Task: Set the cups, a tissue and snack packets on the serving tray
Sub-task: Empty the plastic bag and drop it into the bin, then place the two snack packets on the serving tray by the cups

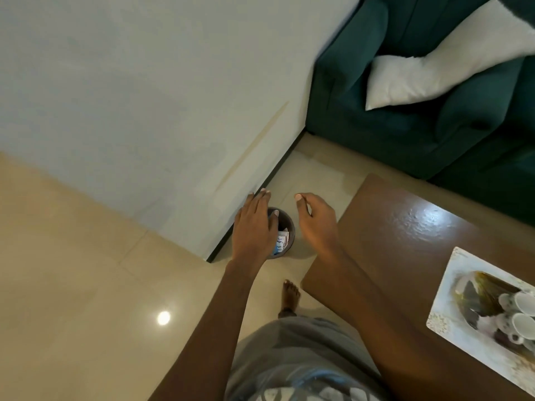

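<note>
A small dark round bin (288,227) stands on the floor by the wall corner, with white and blue packets (281,241) inside. My left hand (253,227) hovers over its left rim, fingers spread, holding nothing. My right hand (317,219) hangs just right of the bin, fingers loosely apart and empty. At the right edge, a white patterned serving tray (451,287) lies on the brown table (405,227) and carries several white cups (521,322).
A white wall (144,96) ends at a corner beside the bin. A green sofa (390,125) with a white cushion (419,79) stands behind the table. My bare foot (290,296) rests on the beige tiled floor (72,270) near the table's corner.
</note>
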